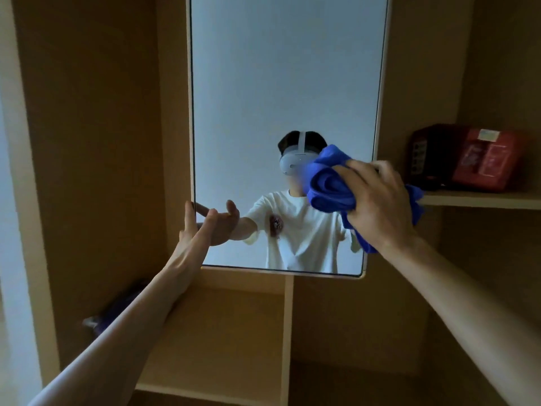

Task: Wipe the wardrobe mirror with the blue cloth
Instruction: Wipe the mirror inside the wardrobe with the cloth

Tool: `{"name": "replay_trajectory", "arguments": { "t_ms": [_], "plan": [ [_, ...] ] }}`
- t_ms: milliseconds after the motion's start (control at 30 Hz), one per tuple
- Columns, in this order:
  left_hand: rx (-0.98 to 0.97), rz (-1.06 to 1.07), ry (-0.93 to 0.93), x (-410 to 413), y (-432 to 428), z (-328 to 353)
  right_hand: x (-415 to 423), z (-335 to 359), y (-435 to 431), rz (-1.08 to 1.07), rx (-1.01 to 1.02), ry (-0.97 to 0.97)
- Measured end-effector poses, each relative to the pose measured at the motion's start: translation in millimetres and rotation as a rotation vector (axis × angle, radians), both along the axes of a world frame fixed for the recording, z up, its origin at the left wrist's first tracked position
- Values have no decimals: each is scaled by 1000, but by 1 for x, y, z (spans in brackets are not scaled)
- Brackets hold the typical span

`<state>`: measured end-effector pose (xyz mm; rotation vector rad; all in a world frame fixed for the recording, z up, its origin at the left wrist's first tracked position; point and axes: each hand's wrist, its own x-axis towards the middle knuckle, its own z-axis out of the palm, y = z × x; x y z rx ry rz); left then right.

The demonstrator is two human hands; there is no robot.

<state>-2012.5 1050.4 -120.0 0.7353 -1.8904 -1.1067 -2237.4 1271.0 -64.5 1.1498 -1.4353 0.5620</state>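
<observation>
Two bare hands reach toward a tall rectangular mirror [287, 83] with a thin pale frame, mounted inside a light brown wooden wardrobe [87, 112]. The right hand [380, 206] has its grip pressed together around a bunched bright blue cloth [329, 183], holding it against the lower right part of the glass, close to the right edge of the frame; a tail of the fabric hangs below the wrist and another fold pokes out past the hand on the right. The left hand [196, 230] is at the lower left edge of the mirror, its grip spread, fingers extended, with the fingertips touching the frame. The glass reflects a person in a white T-shirt wearing a white headset, and both arms. On a wooden shelf [483, 199] to the right of the mirror sits a dark red and black boxy object [465, 156], its details too dim to read. Below the mirror are open wooden compartments split by an upright divider [287, 332].
</observation>
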Motion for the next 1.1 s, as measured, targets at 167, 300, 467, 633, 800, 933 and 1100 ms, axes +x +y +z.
{"name": "replay_trajectory", "arguments": {
  "t_ms": [167, 300, 467, 633, 800, 933, 1100],
  "plan": [
    [-27, 39, 20, 6, 7, -14, 18, -74, -20, 69, 135, 19],
    [-35, 92, 42, 5, 12, -23, 37, -133, -31, 123, 348, 33],
    [-82, 123, 34, 1, 16, -36, 42, -138, -34, 155, 406, 17],
    [-112, 108, -31, 5, 12, -35, 46, -80, -32, 137, 231, 22],
    [-104, 115, -3, 4, 15, -34, 40, -14, -36, 84, 103, -39],
    [-128, 139, 8, -1, 16, -39, 48, -48, -46, 124, 176, 0],
    [-168, 248, -7, -8, 18, -37, 58, -129, -51, 170, 437, 16]
  ]
}}
